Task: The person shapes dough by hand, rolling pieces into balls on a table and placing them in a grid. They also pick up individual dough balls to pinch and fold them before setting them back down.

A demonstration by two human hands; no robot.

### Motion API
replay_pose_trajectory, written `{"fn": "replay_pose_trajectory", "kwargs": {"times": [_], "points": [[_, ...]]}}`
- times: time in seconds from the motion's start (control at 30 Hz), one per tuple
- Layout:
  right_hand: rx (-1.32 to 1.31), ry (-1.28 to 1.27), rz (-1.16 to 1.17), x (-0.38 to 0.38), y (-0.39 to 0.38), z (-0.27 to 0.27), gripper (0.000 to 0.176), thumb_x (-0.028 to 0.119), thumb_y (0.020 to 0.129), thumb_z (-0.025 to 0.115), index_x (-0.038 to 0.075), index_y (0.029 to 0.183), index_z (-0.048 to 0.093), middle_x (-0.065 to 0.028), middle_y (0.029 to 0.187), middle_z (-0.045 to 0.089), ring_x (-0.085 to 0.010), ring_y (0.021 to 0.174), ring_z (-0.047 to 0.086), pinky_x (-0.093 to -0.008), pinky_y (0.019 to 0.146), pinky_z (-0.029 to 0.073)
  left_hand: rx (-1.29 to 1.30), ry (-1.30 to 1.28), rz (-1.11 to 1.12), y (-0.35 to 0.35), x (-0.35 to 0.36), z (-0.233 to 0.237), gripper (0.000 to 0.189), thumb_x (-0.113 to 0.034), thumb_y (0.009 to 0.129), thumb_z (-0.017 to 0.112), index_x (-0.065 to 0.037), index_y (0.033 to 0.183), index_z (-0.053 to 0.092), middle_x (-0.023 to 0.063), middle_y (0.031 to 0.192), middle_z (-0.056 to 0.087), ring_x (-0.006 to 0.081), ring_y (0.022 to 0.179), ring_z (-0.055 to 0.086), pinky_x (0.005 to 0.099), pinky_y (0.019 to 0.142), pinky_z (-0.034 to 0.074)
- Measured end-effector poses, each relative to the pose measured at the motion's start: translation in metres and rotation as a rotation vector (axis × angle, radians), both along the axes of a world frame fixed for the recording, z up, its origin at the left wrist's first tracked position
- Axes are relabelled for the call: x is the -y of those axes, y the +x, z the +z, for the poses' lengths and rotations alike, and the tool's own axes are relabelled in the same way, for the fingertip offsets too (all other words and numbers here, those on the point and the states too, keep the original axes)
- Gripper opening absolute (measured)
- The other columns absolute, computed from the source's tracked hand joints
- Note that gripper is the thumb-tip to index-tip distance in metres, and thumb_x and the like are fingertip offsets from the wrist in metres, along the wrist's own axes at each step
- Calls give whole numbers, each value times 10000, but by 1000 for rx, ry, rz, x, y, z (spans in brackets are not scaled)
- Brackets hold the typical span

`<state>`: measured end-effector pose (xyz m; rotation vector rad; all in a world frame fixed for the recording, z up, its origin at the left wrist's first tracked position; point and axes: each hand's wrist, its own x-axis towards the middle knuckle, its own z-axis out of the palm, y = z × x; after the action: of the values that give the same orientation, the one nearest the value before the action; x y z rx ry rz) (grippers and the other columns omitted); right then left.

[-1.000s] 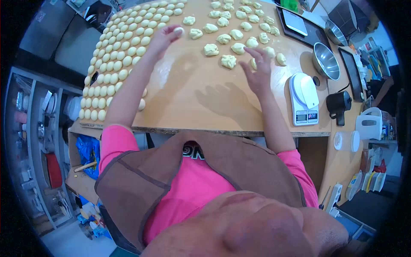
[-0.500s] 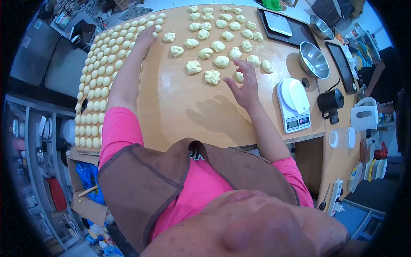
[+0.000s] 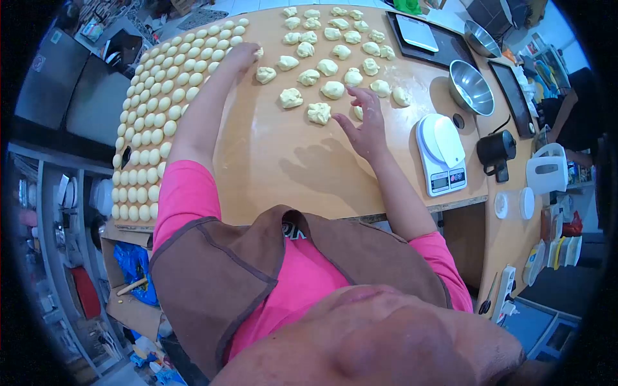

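Rough lumps of pale yellow dough (image 3: 319, 113) lie spread over the middle and far side of the wooden table (image 3: 257, 174). Smooth round dough balls (image 3: 158, 120) sit in close rows along the left. My left hand (image 3: 242, 58) reaches far across, its fingers curled around a dough lump (image 3: 259, 53) beside those rows; most of that lump and the fingertips are hidden. My right hand (image 3: 368, 125) hovers open above the table, thumb and fingers apart and holding nothing. Close to its fingers lies another lump (image 3: 358, 112), partly covered by the hand.
To the right are a white kitchen scale (image 3: 441, 157), a steel bowl (image 3: 471, 89) and a black pitcher (image 3: 496, 154). A dark tray (image 3: 450, 55) carries another white scale (image 3: 417, 34) at the back right. A person (image 3: 576, 119) stands at the far right edge.
My left hand has moved from the rows of round balls rightward onto the nearest rough lump, now partly covering it. My right hand stays nearly in place.
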<state>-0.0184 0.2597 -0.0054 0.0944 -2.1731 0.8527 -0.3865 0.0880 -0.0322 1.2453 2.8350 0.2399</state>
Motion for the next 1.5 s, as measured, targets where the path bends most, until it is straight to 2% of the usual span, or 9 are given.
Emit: {"fn": "replay_pose_trajectory", "kwargs": {"times": [0.23, 0.3, 0.43, 0.5, 0.6, 0.93, 1.2, 1.4, 1.5], "points": [[21, -58, 13, -5, 1, -3, 527, 278, 800, 726, 109, 1253, 514, -101, 1113, 552, -249, 923, 533, -387, 817, 452, -410, 425, -58, 0, 16, 22, 318, -171, 860, 596, -88, 1166, 568, 122, 910, 684, 290, 854, 654, 402, 750, 515], [51, -40, 16, -2, 4, -2, 516, 299, 805, 717, 120, 1251, 529, -99, 1139, 558, -255, 975, 542, -396, 841, 444, 267, 1035, 8, 49, 9, 49, 236, -144, 890, 587, -61, 1110, 575, 81, 902, 675, 206, 800, 653, 347, 706, 528], [-309, 364, -18, 23, 10, 8, 451, 362, 806, 693, 146, 1193, 613, -71, 1282, 545, -260, 1210, 481, -432, 1006, 374, 994, 883, -122, 213, 4, 48, 212, -129, 942, 514, -43, 1132, 551, 62, 1105, 605, 162, 1058, 572, 326, 921, 464], [-472, 534, 42, 40, 13, 10, 368, 303, 798, 694, 153, 1133, 662, -43, 1282, 568, -273, 1240, 481, -443, 1077, 342, 655, 554, -389, 298, 19, 52, 320, -222, 985, 440, -48, 1238, 531, 78, 1290, 522, 191, 1205, 478, 355, 1025, 368], [-229, 201, 241, 38, 22, 15, 362, 226, 789, 699, 156, 1141, 658, -36, 1217, 612, -283, 1174, 541, -434, 1037, 393, 1046, 851, -218, 303, 32, 56, 449, -350, 1001, 393, -61, 1336, 466, 92, 1448, 387, 208, 1327, 359, 366, 1075, 304], [706, 825, 344, 40, 47, -29, 695, 526, 872, 510, 210, 1460, 315, -26, 1509, 305, -294, 1393, 269, -481, 1152, 156, 284, 1543, -157, 293, 124, 62, 639, -442, 929, 511, -35, 1385, 325, 165, 1487, 271, 282, 1333, 331, 463, 1019, 384], [839, 328, 977, 74, 63, -19, 533, 428, 886, 562, 112, 1314, 521, -73, 1380, 491, -317, 1369, 318, -488, 1143, 175, -233, 1468, -235, 258, 134, 16, 481, -213, 912, 578, -27, 1312, 385, 193, 1380, 373, 239, 1166, 467, 392, 930, 455], [491, 506, 608, 46, 1, -39, 557, 211, 740, 751, 105, 1258, 575, -49, 1410, 466, -270, 1358, 353, -468, 1127, 260, -101, 1564, -208, 266, 129, 14, 504, -119, 877, 597, -30, 1312, 357, 206, 1334, 404, 247, 1101, 486, 360, 868, 473], [494, -146, 1008, 106, 13, -63, 567, 185, 803, 692, 97, 1323, 482, -105, 1294, 500, -292, 1199, 479, -379, 1030, 398, -186, 1498, -226, 264, 128, 13, 502, -114, 886, 581, -40, 1321, 340, 207, 1337, 403, 229, 1094, 489, 357, 872, 471]]}}
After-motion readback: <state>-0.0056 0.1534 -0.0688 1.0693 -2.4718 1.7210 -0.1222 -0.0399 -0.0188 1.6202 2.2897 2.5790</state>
